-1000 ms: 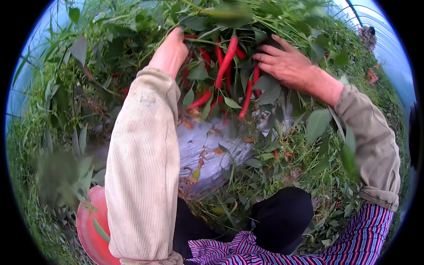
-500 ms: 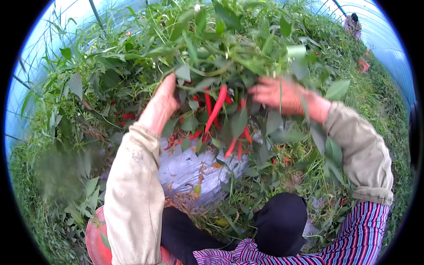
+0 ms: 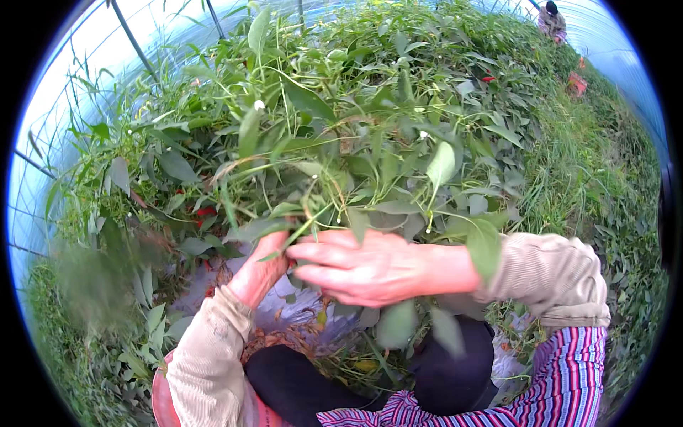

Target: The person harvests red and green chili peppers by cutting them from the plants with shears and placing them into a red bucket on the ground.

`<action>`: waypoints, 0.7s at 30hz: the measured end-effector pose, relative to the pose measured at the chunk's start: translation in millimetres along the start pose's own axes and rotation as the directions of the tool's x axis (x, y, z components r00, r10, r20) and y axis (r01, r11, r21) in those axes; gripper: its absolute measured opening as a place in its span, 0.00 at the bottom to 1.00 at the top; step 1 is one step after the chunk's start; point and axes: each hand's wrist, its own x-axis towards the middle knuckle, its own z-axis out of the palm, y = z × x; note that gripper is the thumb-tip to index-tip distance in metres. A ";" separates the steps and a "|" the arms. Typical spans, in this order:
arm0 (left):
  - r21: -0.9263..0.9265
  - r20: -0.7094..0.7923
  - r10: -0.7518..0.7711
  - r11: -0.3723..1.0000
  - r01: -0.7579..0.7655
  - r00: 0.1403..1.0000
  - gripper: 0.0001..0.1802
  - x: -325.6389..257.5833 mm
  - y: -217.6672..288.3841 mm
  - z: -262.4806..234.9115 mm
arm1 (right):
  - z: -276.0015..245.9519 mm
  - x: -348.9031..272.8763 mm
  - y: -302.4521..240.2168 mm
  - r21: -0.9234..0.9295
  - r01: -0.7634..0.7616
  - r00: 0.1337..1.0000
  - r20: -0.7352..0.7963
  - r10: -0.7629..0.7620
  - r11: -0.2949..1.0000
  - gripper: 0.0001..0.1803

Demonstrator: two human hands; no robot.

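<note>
My left hand [image 3: 262, 270] reaches in under the leaves of a chili pepper plant [image 3: 370, 153], its fingers hidden by foliage and by my other hand. Right beside it, my right hand [image 3: 366, 269] lies across the front of the plant, fingers stretched out toward the left one. A bit of red shows between the two hands, probably a chili, mostly covered. Leafy stems with small white flowers bend over both hands. Farther left, red chilies [image 3: 206, 212] hang among dark leaves.
A red tub [image 3: 163, 388] stands by my left forearm. Pale plastic sheeting [image 3: 274, 307] with dry leaves covers the ground before my knees. Plants fill the row ahead under blue film walls. Another person [image 3: 551, 25] is far off at upper right, near a red object [image 3: 577, 84].
My right hand has swung left and down to meet the left hand, which has lowered. The branches have dropped toward me, hiding the hanging red chilies that showed between the hands.
</note>
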 end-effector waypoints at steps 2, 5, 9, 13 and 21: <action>-0.148 -0.027 -0.023 0.989 0.019 0.999 0.16 -18.7 -6.0 0.0 | 10.8 42.5 9.0 -0.126 0.159 0.977 -0.122 -0.175 0.979 0.24; -0.056 -0.040 -0.047 0.997 0.045 0.998 0.14 -33.9 -8.7 -19.4 | 4.0 99.4 56.8 -0.448 0.109 0.975 -0.128 -0.184 0.887 0.29; 0.045 -0.092 0.109 0.993 -0.106 0.990 0.18 -56.8 -10.1 -59.0 | -54.3 69.3 164.4 -0.714 -0.325 0.889 -0.006 0.459 0.620 0.41; -0.180 -0.280 0.143 0.963 -0.198 0.949 0.13 -74.2 2.0 -72.4 | -69.4 -32.4 209.0 -0.712 -0.594 0.594 -0.074 0.801 0.375 0.58; 0.019 -0.328 0.329 0.940 -0.342 0.886 0.15 -62.9 82.5 -66.4 | 50.8 -125.2 193.6 -0.205 -0.917 0.334 0.079 0.939 0.344 0.43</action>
